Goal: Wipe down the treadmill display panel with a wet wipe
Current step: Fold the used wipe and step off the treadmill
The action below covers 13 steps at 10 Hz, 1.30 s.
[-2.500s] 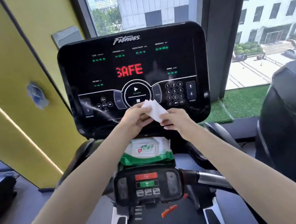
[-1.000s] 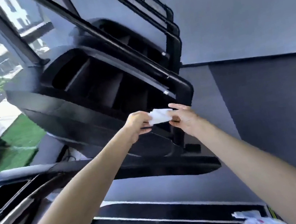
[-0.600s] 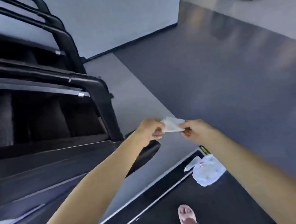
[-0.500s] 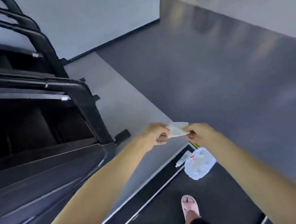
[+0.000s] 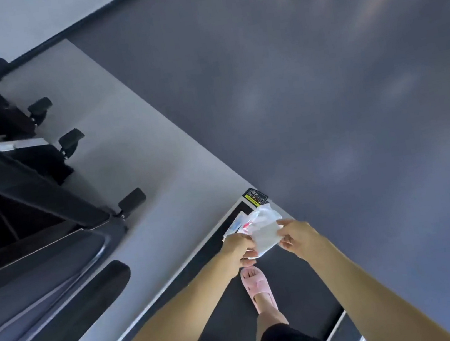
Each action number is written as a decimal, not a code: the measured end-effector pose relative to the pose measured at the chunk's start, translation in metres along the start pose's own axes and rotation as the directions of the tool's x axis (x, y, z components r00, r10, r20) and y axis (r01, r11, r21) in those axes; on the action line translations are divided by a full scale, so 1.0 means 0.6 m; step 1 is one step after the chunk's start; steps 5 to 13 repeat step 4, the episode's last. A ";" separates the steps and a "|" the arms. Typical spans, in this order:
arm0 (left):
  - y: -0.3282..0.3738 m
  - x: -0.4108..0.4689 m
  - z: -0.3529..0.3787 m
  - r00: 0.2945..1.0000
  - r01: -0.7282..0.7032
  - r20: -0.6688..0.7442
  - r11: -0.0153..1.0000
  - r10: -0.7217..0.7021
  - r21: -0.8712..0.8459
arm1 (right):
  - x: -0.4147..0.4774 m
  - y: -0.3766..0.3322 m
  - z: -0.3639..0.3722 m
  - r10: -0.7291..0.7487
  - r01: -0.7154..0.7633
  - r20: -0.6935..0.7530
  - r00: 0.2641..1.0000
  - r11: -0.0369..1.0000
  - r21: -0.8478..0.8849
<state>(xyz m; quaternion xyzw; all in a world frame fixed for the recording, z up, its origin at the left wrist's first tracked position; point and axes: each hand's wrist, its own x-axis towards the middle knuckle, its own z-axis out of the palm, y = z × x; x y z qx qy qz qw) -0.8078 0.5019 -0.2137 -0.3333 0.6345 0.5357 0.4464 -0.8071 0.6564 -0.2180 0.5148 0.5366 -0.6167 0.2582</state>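
I am looking down at the rear end of the treadmill belt; the display panel is out of view. The white wet wipe is stretched between my two hands. My left hand pinches its left edge and my right hand pinches its right edge. Both hands hover just above a crumpled white plastic bag with red print, which lies at the belt's back end. Where the wipe overlaps the bag, the two are hard to tell apart.
My feet in pink slippers stand on the belt. A yellow-and-black label marks the treadmill's rear corner. Black frames and feet of neighbouring machines fill the left. Grey floor spreads to the right.
My view swung from the display panel round and down to the belt's rear end. Both hands, still holding the wipe, have come down over the white bag.
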 end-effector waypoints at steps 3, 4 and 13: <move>0.056 0.118 0.087 0.981 0.186 -0.060 0.982 -0.184 0.020 | 0.120 -0.060 -0.039 0.125 -0.114 0.030 0.992 0.963 -0.243; 0.070 0.126 0.078 0.977 0.186 -0.114 0.982 -0.182 0.029 | 0.129 -0.066 -0.047 0.129 -0.127 -0.022 0.991 0.901 -0.415; 0.070 0.126 0.078 0.977 0.186 -0.114 0.982 -0.182 0.029 | 0.129 -0.066 -0.047 0.129 -0.127 -0.022 0.991 0.901 -0.415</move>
